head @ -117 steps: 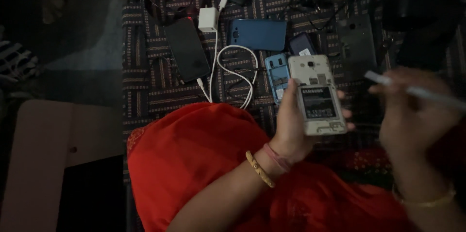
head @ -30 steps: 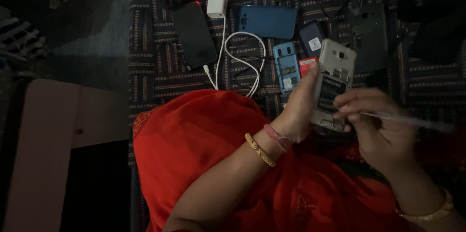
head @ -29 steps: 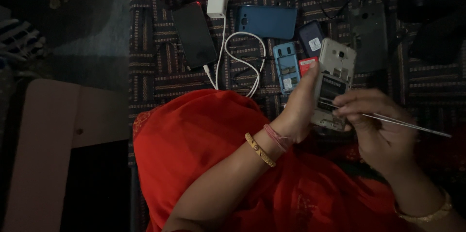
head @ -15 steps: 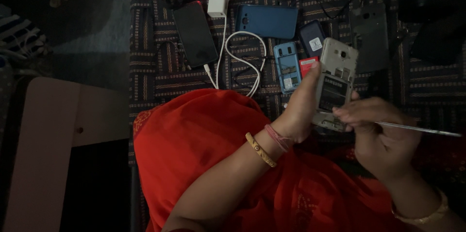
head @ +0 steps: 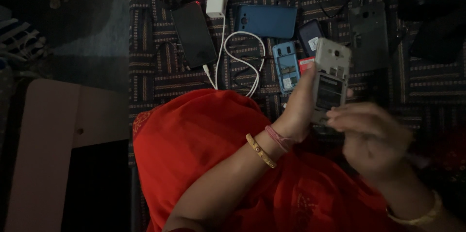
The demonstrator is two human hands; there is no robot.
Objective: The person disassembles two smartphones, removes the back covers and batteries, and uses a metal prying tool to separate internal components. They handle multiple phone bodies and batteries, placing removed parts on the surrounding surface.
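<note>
Right hand (head: 371, 140) now blurred, grip unclear, nearer one open-backed phone (head: 330, 79) clamped in left hand (head: 301, 108).

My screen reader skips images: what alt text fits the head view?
A left hand holds an opened phone, back cover off, while the blurred right hand touches its lower end. Other phones, a white charger and cable lie on a patterned cloth.
</note>
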